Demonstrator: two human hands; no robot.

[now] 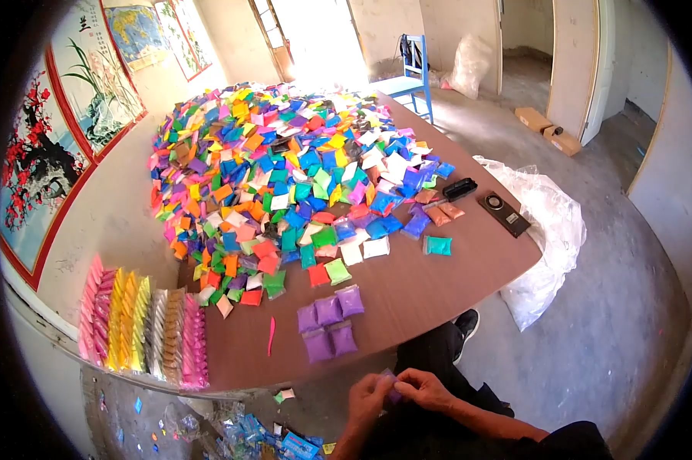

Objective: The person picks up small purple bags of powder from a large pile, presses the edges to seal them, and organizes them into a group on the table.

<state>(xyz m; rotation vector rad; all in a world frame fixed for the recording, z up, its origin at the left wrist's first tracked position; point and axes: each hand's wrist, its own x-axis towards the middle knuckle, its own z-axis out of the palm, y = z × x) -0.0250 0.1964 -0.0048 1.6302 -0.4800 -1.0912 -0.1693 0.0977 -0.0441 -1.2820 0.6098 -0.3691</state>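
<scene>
Down at the near edge of the view, the person's left hand and right hand meet in front of the lap, below the rim of the wooden table. Both pinch one small purple packet between fingers and thumbs, so each hand is closed on it. Only a sliver of purple shows between the knuckles, so its long axis and which way it points cannot be told.

On the table just ahead lie five matching purple sachets in two short rows, flat, each with its long axis running away from the person and leaning slightly right. A thin pink strip lies to their left, lengthwise away from the person. Beyond spreads a big heap of coloured packets. Sorted stacks of packets stand on edge along the left end. A teal packet lies alone, near a black device.
</scene>
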